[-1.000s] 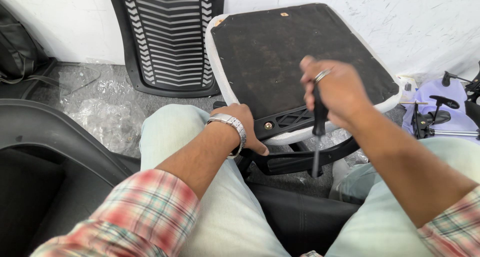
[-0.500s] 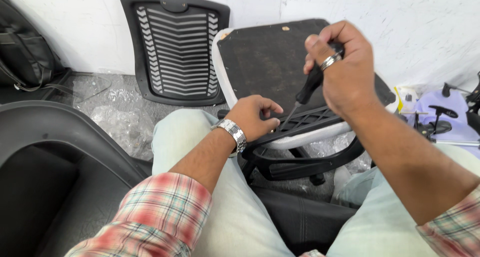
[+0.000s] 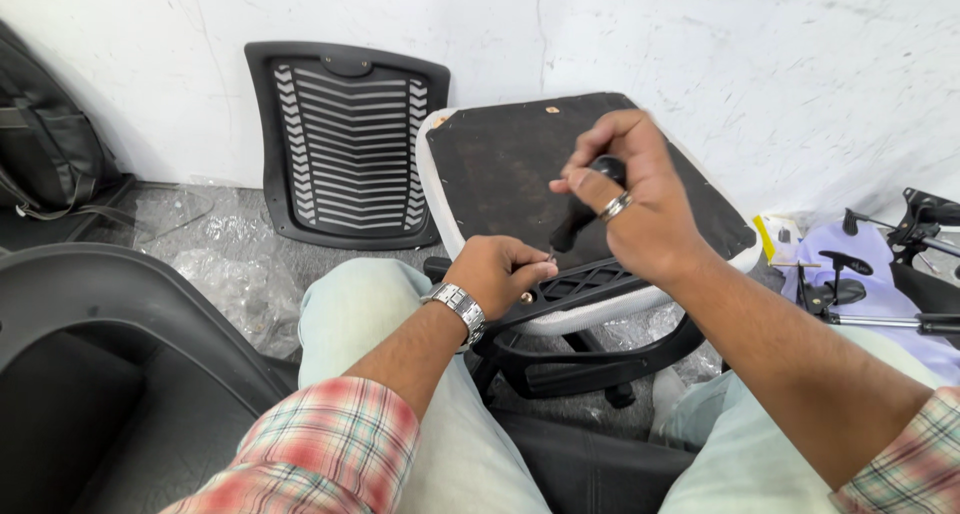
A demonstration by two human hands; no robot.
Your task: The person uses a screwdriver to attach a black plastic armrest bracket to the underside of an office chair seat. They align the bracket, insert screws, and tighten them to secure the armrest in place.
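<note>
The right hand is closed around the black handle of a screwdriver, held slanting down and toward the person, its tip at the near edge of the seat. The seat lies upside down, its dark underside facing up, propped on the person's knees with the black frame along its near edge. The left hand rests at that same edge, fingers curled and pinched together right by the screwdriver's tip; whether they hold a small screw there I cannot tell. A brass-coloured screw head shows on the frame just below that hand. An armrest hangs under the seat between the legs. Against the wall, beyond the seat's far left corner, stands a slatted backrest. Crumpled plastic wrap lies on the floor to the left, and a black bag sits at the far left by the wall.
</note>
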